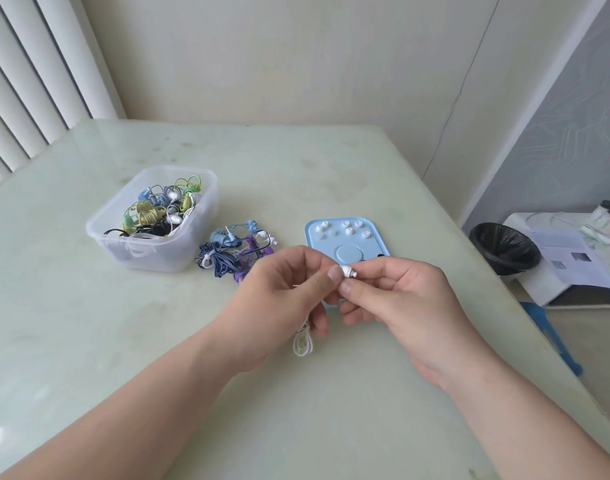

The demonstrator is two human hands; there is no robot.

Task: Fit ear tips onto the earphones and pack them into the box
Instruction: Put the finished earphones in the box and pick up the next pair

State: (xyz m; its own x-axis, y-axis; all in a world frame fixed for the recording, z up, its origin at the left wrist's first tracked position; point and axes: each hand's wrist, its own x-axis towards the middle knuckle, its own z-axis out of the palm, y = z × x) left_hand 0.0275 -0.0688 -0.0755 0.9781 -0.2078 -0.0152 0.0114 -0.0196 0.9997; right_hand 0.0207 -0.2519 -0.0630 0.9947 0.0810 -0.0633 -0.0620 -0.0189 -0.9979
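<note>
My left hand (282, 292) and my right hand (393, 296) meet in mid-air over the table, both pinching a small white earbud (347, 271) between thumbs and fingertips. Its white cable (302, 342) hangs in a loop below my left hand. Behind my hands lies a light blue tray (372, 244) with several white ear tips (348, 231) on it. A clear plastic box (158, 220) at the left holds several coiled earphones in yellow, green, blue and black. Between box and tray is a loose pile of blue and purple earphones (234, 252).
The pale green table (88, 323) ends at a right edge near my right forearm. Beyond it stand a black-lined bin (504, 247) and a low white table with papers and bottles (573, 251). Vertical blinds hang at the far left.
</note>
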